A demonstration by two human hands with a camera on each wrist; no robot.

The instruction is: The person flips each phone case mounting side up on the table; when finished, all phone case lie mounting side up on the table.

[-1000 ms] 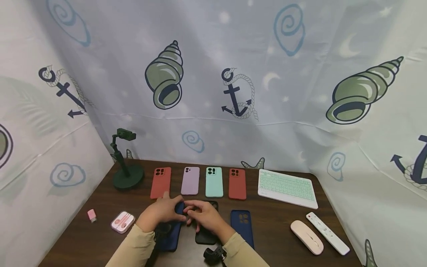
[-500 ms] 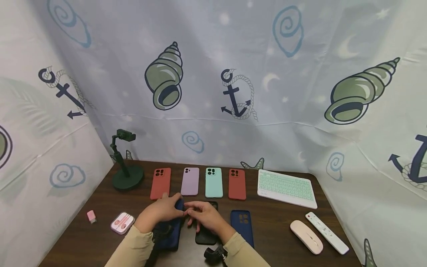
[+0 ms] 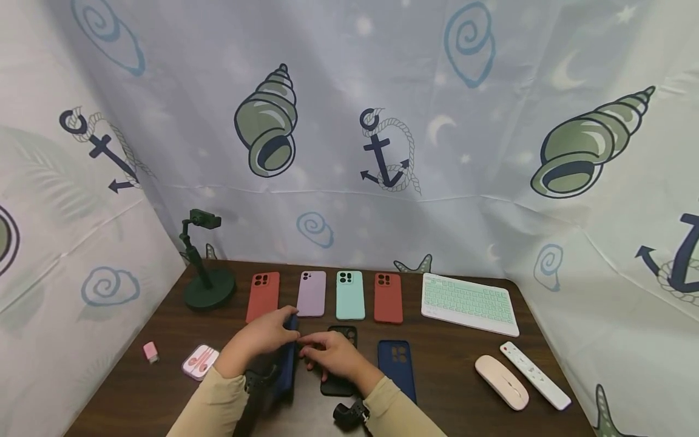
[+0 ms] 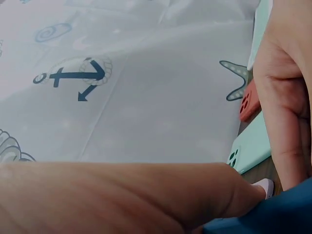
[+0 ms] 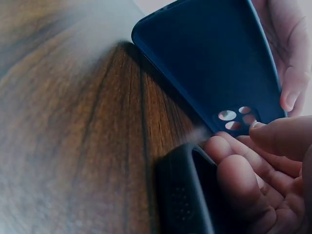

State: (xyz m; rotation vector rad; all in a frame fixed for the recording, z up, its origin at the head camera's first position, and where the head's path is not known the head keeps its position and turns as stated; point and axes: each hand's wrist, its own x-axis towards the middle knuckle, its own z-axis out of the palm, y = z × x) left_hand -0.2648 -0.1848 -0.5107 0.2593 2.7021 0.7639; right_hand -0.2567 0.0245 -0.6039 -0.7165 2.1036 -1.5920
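Observation:
A dark blue phone case (image 3: 286, 361) stands tilted on its long edge, its hollow inner side and camera holes facing the right wrist view. My left hand (image 3: 256, 343) grips its far end and side, with the thumb (image 4: 195, 195) along the edge in the left wrist view. At the camera-hole corner, my right hand (image 3: 335, 355) pinches the case between thumb (image 5: 282, 136) and fingers. Below the right hand lies a black phone case (image 3: 340, 388), partly hidden by it. Another blue phone case (image 3: 395, 364) rests flat to the right.
Along the back stand a green lamp (image 3: 210, 288), a red case (image 3: 264, 296), a purple case (image 3: 312, 294), a mint case (image 3: 350, 296), another red case (image 3: 388, 298) and a keyboard (image 3: 469, 303). Right: mouse (image 3: 502, 382), remote (image 3: 535, 375). Left: earphone box (image 3: 199, 362), pink USB piece (image 3: 150, 352).
The blue case has gone from lying nearly flat to standing steeply on its edge. My left hand has shifted slightly left and away with it; the right hand has barely moved.

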